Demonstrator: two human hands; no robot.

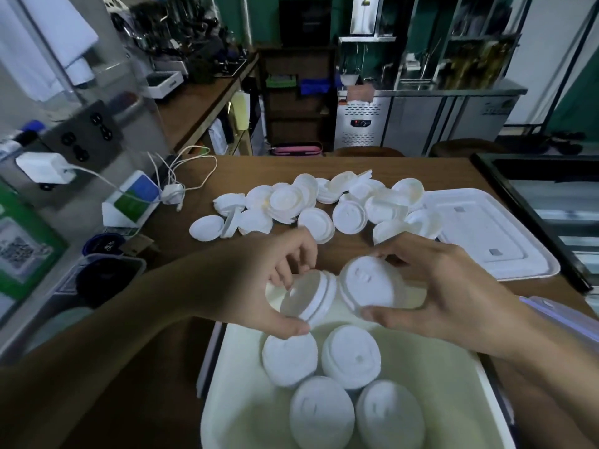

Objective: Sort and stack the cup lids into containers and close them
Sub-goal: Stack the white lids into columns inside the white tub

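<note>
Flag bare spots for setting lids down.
Bin: floor bare left of the four stacks and along its right wall. Table: bare strip behind the pile; the flat bin lid is bare too. Crowded: the pile, mid-table.

The bare left forearm runs in from 8 o'clock toward the centre. The left grip [256, 286] curls round the left lid stack [312, 296], with the thumb under it at 6 o'clock and the fingertips [285, 277] on its upper rim. The right forearm runs in from 4 o'clock. The right grip [453, 286] pinches the right lid stack [372, 283], thumb below, fingers over the far edge. The two grips face each other, near but apart.
</note>
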